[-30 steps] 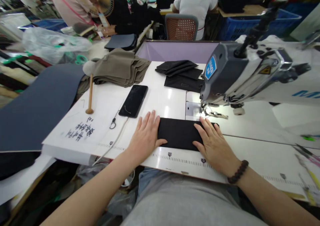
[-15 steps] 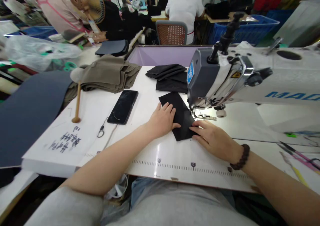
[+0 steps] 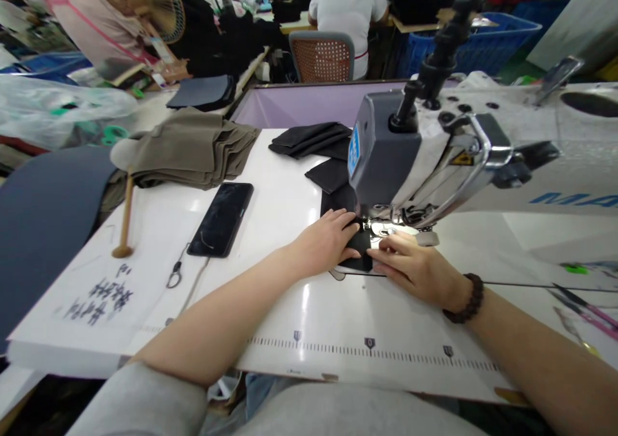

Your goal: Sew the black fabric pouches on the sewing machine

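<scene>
A black fabric piece [image 3: 360, 244] lies under the presser foot [image 3: 379, 228] of a white and grey sewing machine [image 3: 386, 156]. My left hand [image 3: 324, 243] rests flat on it, left of the foot, fingers stretched out. At the cloth's right edge, just in front of the foot, my right hand [image 3: 418, 268] has its bent fingertips closed on the fabric; part of that grip is hidden. Further back, more black cloth pieces [image 3: 311, 138] lie folded beside the machine head, which covers their right end.
Left of my arm are a phone [image 3: 221, 220] with a cord, a wooden-handled tool [image 3: 126, 220] and a stack of brown-grey fabric [image 3: 193, 149]. Pink-handled scissors [image 3: 586, 307] lie at far right. Co-workers sit beyond, one near a fan [image 3: 145, 4].
The black fabric has turned straighter and slid under the presser foot. My left hand has moved right, close to the foot, while my right hand stays at the edge. The view has shifted slightly.
</scene>
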Available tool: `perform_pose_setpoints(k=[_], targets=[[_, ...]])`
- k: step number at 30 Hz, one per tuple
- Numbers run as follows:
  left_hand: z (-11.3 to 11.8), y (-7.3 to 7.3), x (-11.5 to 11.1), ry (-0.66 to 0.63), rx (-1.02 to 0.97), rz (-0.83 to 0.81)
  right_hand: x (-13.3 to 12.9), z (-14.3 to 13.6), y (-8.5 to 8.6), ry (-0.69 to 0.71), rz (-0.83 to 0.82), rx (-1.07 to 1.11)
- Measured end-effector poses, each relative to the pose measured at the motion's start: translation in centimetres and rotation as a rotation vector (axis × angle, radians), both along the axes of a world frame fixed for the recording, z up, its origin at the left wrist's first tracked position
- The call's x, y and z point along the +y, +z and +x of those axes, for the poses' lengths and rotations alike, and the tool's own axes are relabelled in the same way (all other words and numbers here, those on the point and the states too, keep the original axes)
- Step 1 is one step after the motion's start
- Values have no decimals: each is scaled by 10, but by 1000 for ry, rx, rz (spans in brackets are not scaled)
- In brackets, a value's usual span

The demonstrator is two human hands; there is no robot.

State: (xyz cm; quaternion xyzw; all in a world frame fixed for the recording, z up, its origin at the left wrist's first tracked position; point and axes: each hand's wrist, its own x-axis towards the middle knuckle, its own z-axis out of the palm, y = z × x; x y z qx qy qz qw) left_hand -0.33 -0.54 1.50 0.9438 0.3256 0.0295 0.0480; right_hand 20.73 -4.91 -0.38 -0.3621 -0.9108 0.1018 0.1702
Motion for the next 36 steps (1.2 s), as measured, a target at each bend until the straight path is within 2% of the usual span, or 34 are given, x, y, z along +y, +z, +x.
perform_pose_setpoints(k=[19, 36], targets=[[2, -3, 4, 4, -24, 48, -1, -6, 2, -58, 86, -75], [2, 0, 5, 12, -11, 38, -1, -4, -1, -68, 38, -54]])
